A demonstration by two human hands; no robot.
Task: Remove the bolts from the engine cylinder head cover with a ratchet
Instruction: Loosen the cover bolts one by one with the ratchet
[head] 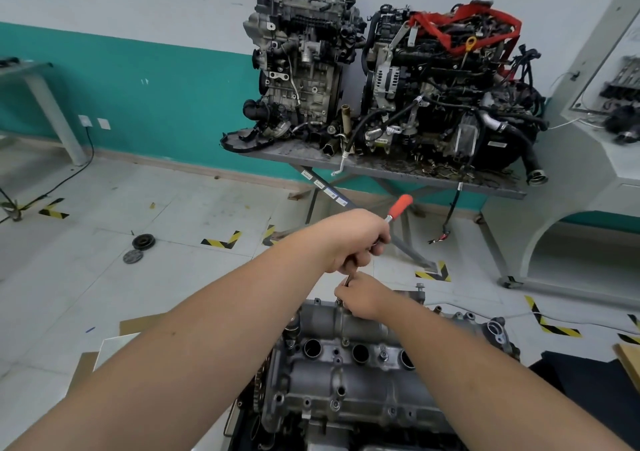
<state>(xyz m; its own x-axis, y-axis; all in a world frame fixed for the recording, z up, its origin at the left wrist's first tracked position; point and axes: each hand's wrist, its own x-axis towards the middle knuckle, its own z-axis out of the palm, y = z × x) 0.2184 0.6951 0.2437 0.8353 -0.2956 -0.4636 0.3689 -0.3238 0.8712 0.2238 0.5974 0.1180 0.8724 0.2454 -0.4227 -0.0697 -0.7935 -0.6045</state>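
at the far edge of the cylinder head cover [349, 374], the fingers [375, 248] of the left hand [356, 242] are curled tight round the metal shank of the ratchet [394, 213], clamped on it just below its orange grip [400, 205]. the ratchet's long axis runs on a slant: the orange end points up and to the right, away from the person, while the lower end drops down and left under the fist toward the cover. below that fist, the right hand [363, 298] pinches the thin lower part of the tool between thumb and fingertips, right above a bolt [339, 301] on the cover's far rim; whether the tool is seated on the bolt cannot be told. the 2 hands are nearly touching, left above right. both bare forearms reach in from the bottom corners.

the grey cover lies lengthwise across the lower middle, with dark round plug wells along its centre and more small bolts on its flanges. 1 taller bolt [420, 287] stands upright at the far right corner.

further out, on the pale tiled floor, lie cardboard sheets [135, 326], a dark pulley [143, 242] and yellow-black tape marks. against the teal-and-white wall, a metal bench [381, 170] carries 2 whole engines [304, 59], the right one wrapped in red strap [446, 35].
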